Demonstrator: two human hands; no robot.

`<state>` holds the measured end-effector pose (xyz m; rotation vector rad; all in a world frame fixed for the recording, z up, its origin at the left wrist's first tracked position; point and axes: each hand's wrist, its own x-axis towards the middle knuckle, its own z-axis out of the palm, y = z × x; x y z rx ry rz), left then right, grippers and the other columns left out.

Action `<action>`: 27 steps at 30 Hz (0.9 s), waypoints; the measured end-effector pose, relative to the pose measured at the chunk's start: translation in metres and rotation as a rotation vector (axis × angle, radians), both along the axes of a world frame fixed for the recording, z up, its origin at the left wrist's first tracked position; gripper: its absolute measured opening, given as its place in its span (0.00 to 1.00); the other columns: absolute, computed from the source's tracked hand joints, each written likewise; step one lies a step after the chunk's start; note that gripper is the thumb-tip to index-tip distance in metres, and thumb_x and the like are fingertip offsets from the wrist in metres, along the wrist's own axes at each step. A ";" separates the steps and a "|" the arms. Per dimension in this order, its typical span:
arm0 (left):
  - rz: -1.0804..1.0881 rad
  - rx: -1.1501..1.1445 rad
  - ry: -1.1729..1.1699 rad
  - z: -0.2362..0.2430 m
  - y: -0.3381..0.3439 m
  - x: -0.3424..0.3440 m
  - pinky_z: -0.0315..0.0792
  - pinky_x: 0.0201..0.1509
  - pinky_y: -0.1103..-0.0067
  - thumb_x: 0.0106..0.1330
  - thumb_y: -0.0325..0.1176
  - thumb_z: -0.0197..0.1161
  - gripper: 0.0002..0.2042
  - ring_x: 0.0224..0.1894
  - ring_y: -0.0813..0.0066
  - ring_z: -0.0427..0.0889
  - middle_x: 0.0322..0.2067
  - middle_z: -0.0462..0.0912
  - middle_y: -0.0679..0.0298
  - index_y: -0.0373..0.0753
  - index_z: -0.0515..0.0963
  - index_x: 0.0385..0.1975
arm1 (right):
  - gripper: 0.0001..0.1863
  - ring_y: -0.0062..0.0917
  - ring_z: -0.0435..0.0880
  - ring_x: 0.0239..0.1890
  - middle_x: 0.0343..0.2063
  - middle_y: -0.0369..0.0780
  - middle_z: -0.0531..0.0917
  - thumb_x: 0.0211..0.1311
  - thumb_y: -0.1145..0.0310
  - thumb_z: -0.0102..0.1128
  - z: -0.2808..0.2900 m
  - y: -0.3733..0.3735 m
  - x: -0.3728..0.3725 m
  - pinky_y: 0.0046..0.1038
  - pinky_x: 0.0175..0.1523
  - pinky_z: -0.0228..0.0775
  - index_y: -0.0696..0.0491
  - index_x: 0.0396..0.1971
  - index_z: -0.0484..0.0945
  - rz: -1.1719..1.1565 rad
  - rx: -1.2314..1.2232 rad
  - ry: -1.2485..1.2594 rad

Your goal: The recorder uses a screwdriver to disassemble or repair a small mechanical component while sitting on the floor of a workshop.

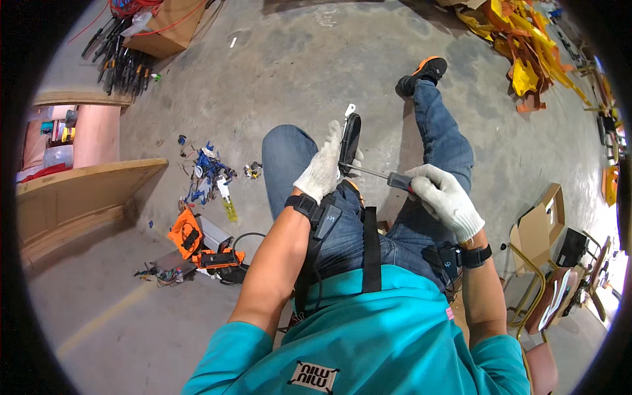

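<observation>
The person sat over a concrete floor (316, 59), both hands in white knit gloves. The left hand (320, 171) was closed around a slim black part (349, 138), held upright above the left knee, a small white tab at its top. The right hand (442, 197) was closed on the handle of a screwdriver (385, 176), its shaft lying nearly level with the tip against the part's lower edge, close to the left fingers. With the part held in the air and nothing beneath it, the tip could probably skid off and jab the left glove, or the part could twist loose and drop to the floor.
</observation>
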<state>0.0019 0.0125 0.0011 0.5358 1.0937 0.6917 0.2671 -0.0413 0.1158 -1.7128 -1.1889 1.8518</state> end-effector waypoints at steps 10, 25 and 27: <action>0.030 -0.040 -0.032 -0.003 0.001 -0.002 0.79 0.32 0.75 0.73 0.76 0.37 0.40 0.29 0.74 0.82 0.31 0.83 0.63 0.44 0.74 0.59 | 0.17 0.26 0.83 0.50 0.44 0.41 0.85 0.70 0.67 0.62 -0.004 -0.002 0.000 0.29 0.61 0.72 0.58 0.55 0.81 0.109 0.416 -0.150; 0.064 -0.013 -0.019 -0.012 0.002 -0.003 0.80 0.33 0.73 0.67 0.81 0.39 0.43 0.27 0.71 0.80 0.29 0.81 0.60 0.40 0.75 0.48 | 0.20 0.15 0.77 0.26 0.35 0.36 0.83 0.74 0.60 0.60 -0.040 -0.005 0.005 0.20 0.33 0.71 0.56 0.57 0.76 -0.105 0.436 -0.137; 0.058 -0.051 -0.008 -0.011 0.002 -0.001 0.80 0.33 0.73 0.68 0.81 0.39 0.43 0.26 0.72 0.80 0.29 0.81 0.60 0.40 0.75 0.47 | 0.21 0.15 0.78 0.29 0.33 0.36 0.82 0.71 0.60 0.63 -0.051 -0.008 0.007 0.21 0.35 0.71 0.55 0.57 0.76 -0.107 0.570 -0.154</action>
